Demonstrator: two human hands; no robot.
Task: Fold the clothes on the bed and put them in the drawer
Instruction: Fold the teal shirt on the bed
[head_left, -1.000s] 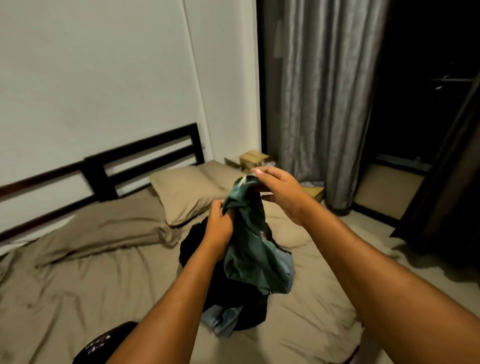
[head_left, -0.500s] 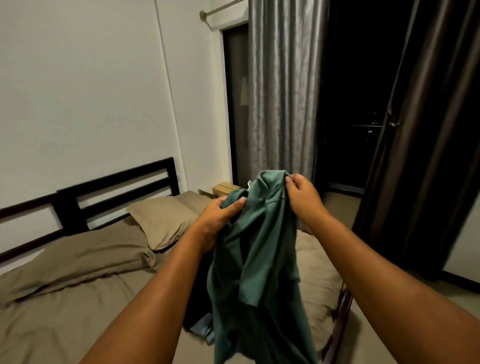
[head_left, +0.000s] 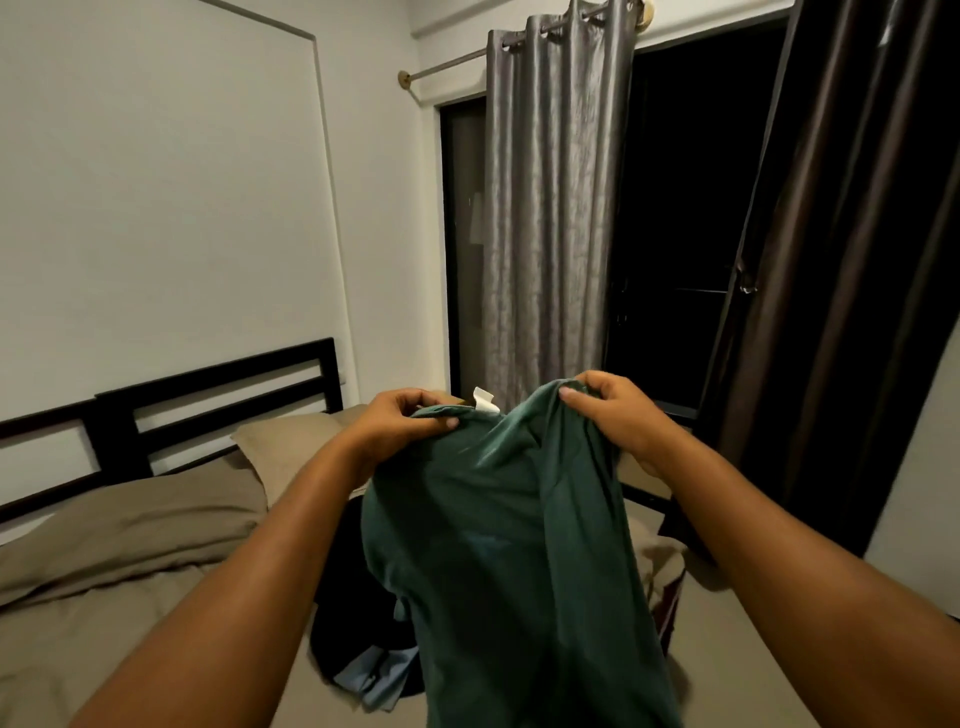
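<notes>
Clothes pile: dark heap with a light blue piece at its near edge, lying on the tan sheet of the bed, partly hidden behind the raised garment; judged to be waiting its turn.
Green shirt: the piece in hand, held up in the air over the pile and between the two forearms. It hangs by its top edge so its own weight pulls the cloth long and shows which way it lies. The body is twisted and creased, not yet flat.
Right hand: fingers and thumb curled round a bunched fold at the shirt's top right, taking much of the weight.
Left hand: pinches the top edge at the left, thumb in front, just beside the label, probably feeling for the collar or shoulder seam.
White label: sticks up between the hands, which suggests the neck is uppermost.
Stage: early, as I judge it; nothing here is folded.
Drawer: not in view.
</notes>
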